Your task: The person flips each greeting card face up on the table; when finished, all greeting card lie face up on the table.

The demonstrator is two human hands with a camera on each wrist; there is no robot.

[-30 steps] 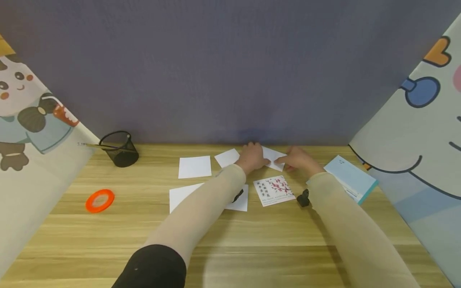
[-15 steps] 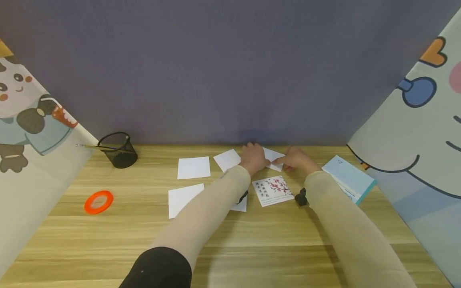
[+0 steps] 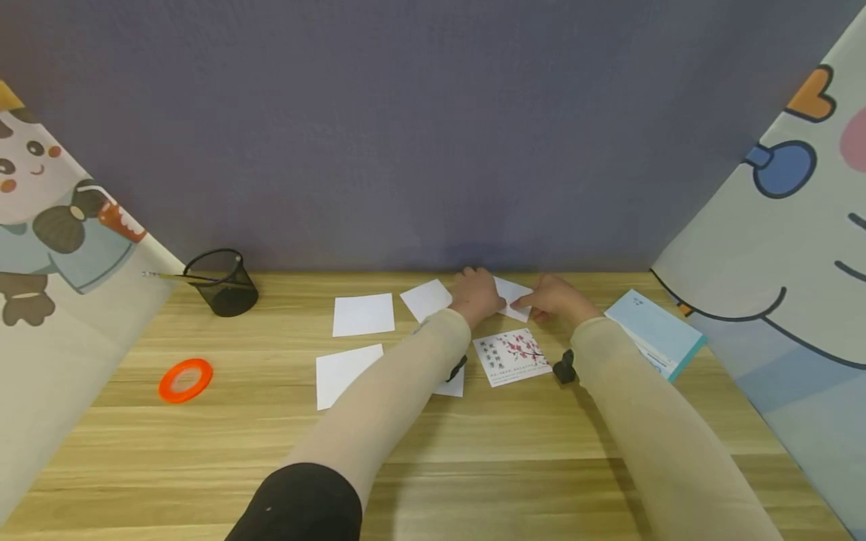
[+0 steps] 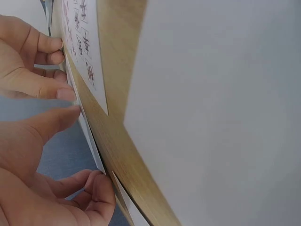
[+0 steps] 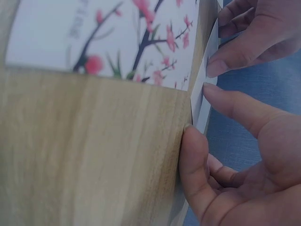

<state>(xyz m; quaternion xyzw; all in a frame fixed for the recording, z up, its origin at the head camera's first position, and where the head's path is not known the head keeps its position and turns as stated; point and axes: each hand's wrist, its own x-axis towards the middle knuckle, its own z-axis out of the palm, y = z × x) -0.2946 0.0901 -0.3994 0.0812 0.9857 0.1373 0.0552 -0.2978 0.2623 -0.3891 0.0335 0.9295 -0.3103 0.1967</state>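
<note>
L hand (image 3: 476,295) & R hand (image 3: 558,298) work close together at the back of the table (image 3: 203,458), fingers bent, both gripping one white slip (image 3: 511,291) btwn them. Thumbs point at each other, tips nearly meeting on the slip; R index is bent to its edge, L fingers curl at its other end. Slip is nr the foot of the grey wall (image 3: 419,143); wrist views catch it almost edge-on, so can't tell if it's folded.

Just in front of the slip: sq. print (image 3: 512,358) w/ pink blossom & dark script. Left of L hand: small sheet (image 3: 425,300), then mid sheet (image 3: 363,314); nearer the person, big sheet (image 3: 342,373), partly hidden under L sleeve (image 3: 386,394). All three white. Flat blue pack (image 3: 655,328), teal edge, sits right of R hand, partly behind R sleeve (image 3: 666,421).

Far left: black mesh cup (image 3: 233,297) w/ a thin pen (image 3: 165,276) sticking out sideways; orange tape (image 3: 171,384) lies in front of it, well apart from the hands. Cartoon panels L & R; L one (image 3: 61,195) shows a smiling figure.
</note>
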